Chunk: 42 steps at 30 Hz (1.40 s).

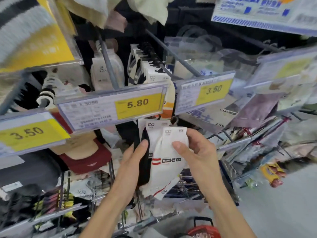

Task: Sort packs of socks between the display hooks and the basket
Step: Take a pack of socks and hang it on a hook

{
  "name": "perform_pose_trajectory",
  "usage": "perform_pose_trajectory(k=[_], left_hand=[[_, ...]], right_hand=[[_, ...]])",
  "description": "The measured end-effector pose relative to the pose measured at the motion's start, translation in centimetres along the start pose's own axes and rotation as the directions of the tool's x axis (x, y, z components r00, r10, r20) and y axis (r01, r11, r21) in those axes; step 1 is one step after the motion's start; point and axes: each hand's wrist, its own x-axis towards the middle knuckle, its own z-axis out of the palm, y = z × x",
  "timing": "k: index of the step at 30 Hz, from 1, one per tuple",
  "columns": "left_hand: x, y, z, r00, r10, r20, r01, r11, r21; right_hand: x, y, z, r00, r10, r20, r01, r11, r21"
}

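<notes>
the left hand [135, 158] curls around the black pack [145, 170] of socks, thumb on its front. the right hand [197, 150] pinches the card of the white pack [164, 169] (it has red stripes). both packs are held together just under the price tag [137, 103] marked 5.80. the red basket [204, 232] shows at the bottom edge, well apart from them.
</notes>
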Motion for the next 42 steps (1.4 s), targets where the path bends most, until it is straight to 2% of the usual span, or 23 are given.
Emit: perform_pose_trajectory(k=[6,12,16,18,22,27,28,31,32,34,36,37,40,42], left_hand=[[0.1,0.3,0.7,0.988,0.111,0.105,-0.12,0.988,0.092],[0.1,1.1,1.1,0.979,0.179,0.098,-0.19,0.975,0.117],[-0.1,1.6,1.2,0.979,0.182,0.087,-0.192,0.974,0.122],[-0.1,1.9,1.1,0.986,0.166,0.028,-0.168,0.979,0.111],[0.1,2.6,0.5,0.974,0.165,-0.152,-0.155,0.985,0.074],[0.3,2.7,-0.4,0.955,0.15,-0.254,-0.151,0.988,0.018],[0.3,2.7,-0.4,0.957,0.15,-0.247,-0.148,0.989,0.029],[0.4,2.9,-0.3,0.965,0.146,-0.22,-0.141,0.989,0.036],[0.4,2.8,-0.3,0.967,0.146,-0.208,-0.141,0.989,0.037],[0.3,2.8,-0.2,0.972,0.15,-0.183,-0.145,0.989,0.039],[0.2,2.9,-0.1,0.97,0.17,-0.174,-0.168,0.985,0.026],[0.3,2.9,-0.2,0.968,0.18,-0.172,-0.179,0.984,0.021],[0.4,2.9,-0.1,0.967,0.203,-0.156,-0.197,0.979,0.053],[0.4,2.9,-0.1,0.966,0.208,-0.156,-0.199,0.977,0.072]], right_hand=[[-0.3,0.3,-0.6,1.0,0.023,0.018,-0.023,1.0,-0.019],[0.2,0.6,0.6,0.999,-0.013,0.036,0.012,0.999,0.036],[1.1,0.5,1.5,0.996,-0.037,-0.083,0.046,0.994,0.104],[2.0,0.1,1.9,0.986,-0.089,-0.143,0.112,0.981,0.16],[4.5,-1.1,1.8,0.952,-0.189,-0.239,0.208,0.977,0.055],[7.1,-3.0,2.0,0.936,-0.303,-0.181,0.291,0.953,-0.09],[7.5,-2.6,1.8,0.951,-0.269,-0.154,0.251,0.96,-0.127],[7.9,-0.9,0.8,0.997,0.027,-0.066,-0.036,0.989,-0.14],[8.0,-0.8,0.8,0.997,0.012,-0.072,-0.023,0.988,-0.154],[9.0,-2.1,1.8,0.963,-0.258,-0.083,0.239,0.953,-0.184],[9.2,-2.9,2.5,0.9,-0.432,-0.052,0.413,0.885,-0.215],[9.1,-2.8,2.6,0.881,-0.472,-0.032,0.458,0.868,-0.193],[9.1,-1.6,2.2,0.878,-0.479,-0.002,0.475,0.872,-0.115],[9.2,-1.0,2.1,0.912,-0.408,0.024,0.408,0.904,-0.124]])
